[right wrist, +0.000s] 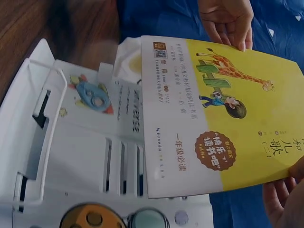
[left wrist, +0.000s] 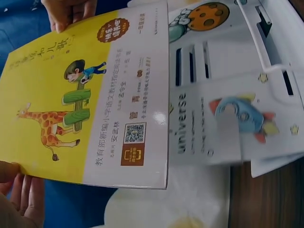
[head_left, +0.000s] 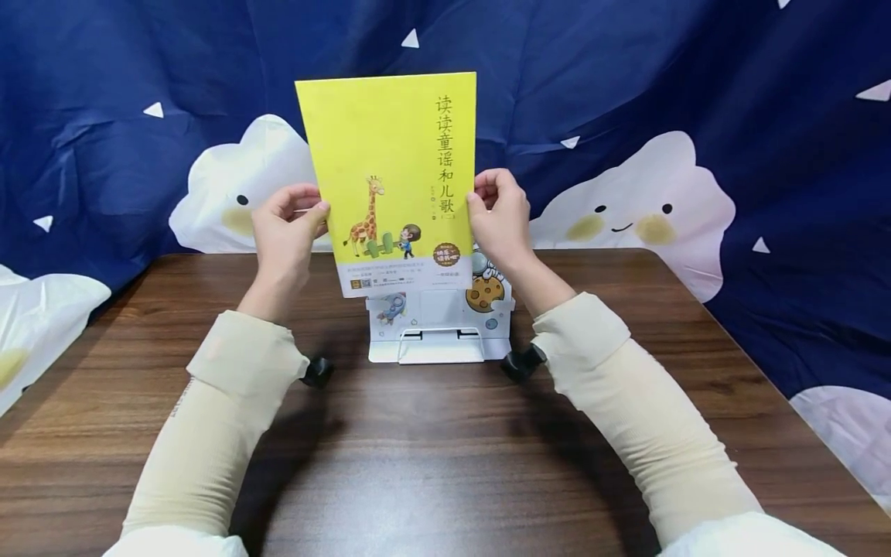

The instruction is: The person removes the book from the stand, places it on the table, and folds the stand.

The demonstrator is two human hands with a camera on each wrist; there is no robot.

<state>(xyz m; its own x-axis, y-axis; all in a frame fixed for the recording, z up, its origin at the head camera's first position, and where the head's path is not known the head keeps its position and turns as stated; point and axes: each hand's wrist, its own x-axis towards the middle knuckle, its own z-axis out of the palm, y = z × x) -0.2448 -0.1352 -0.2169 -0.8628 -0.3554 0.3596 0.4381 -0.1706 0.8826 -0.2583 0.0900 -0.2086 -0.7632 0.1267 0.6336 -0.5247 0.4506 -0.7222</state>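
A yellow children's book with a giraffe and a child on its cover is held up, its front toward the head camera. My left hand pinches its left edge between thumb and fingers. On the opposite edge, my right hand pinches it the same way. Behind and below the book stands a white book stand printed with a rocket, a planet and an astronaut. The book's lower edge overlaps the upper part of the stand in the head view. Slots and a wire page holder show on the stand in the right wrist view.
The stand rests on a dark wooden table toward its far edge. A blue curtain with white smiling clouds and small triangles hangs behind the table. Black wrist cameras jut inward from both cuffs, on either side of the stand.
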